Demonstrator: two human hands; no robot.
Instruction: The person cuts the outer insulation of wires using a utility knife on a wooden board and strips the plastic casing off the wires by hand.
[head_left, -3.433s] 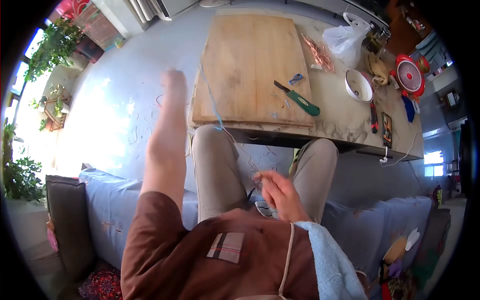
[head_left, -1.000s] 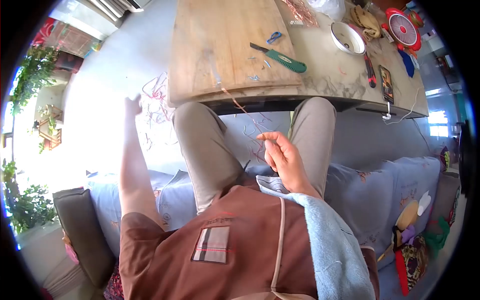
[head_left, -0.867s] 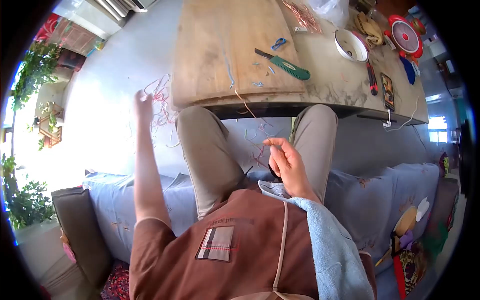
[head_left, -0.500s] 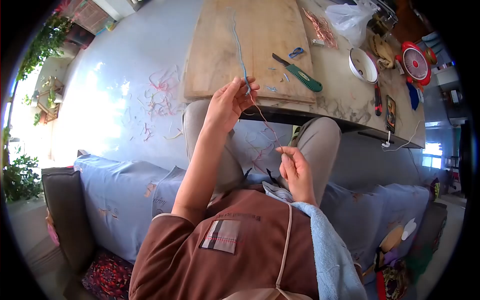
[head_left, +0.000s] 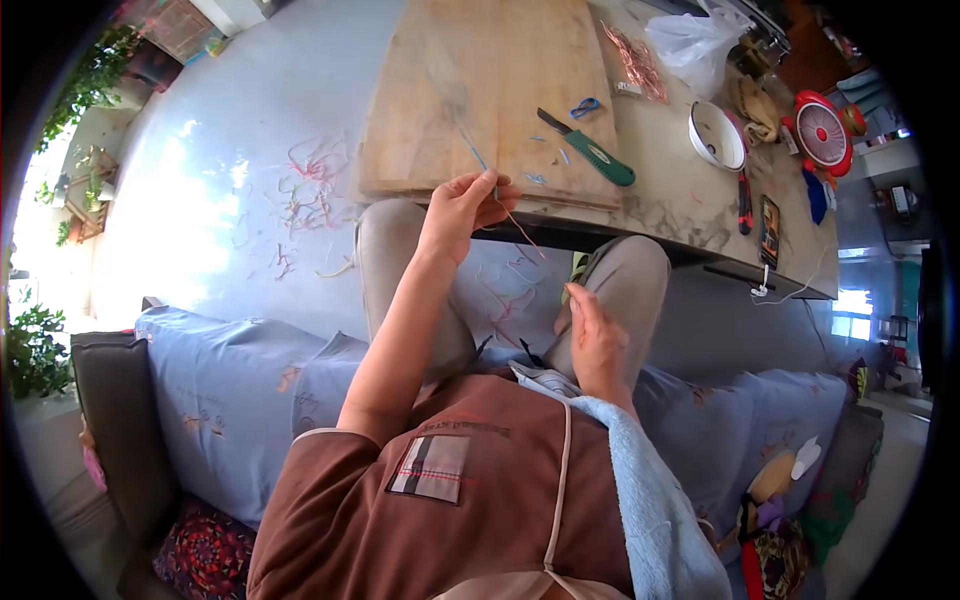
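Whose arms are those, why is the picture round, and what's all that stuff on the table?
There is no robot here. These are a person's own two bare hands, seen by one camera worn on their head, looking forward and down. That's why you see their shirt and knees too. The picture's corners are black, so it looks round.

The left hand holds a thin wire, blue on one side and coppery on the other. The right hand is apart from it; I can't tell whether it holds anything.

On the table lies a wooden board with a green knife. Beside the board are a white bowl and a phone.
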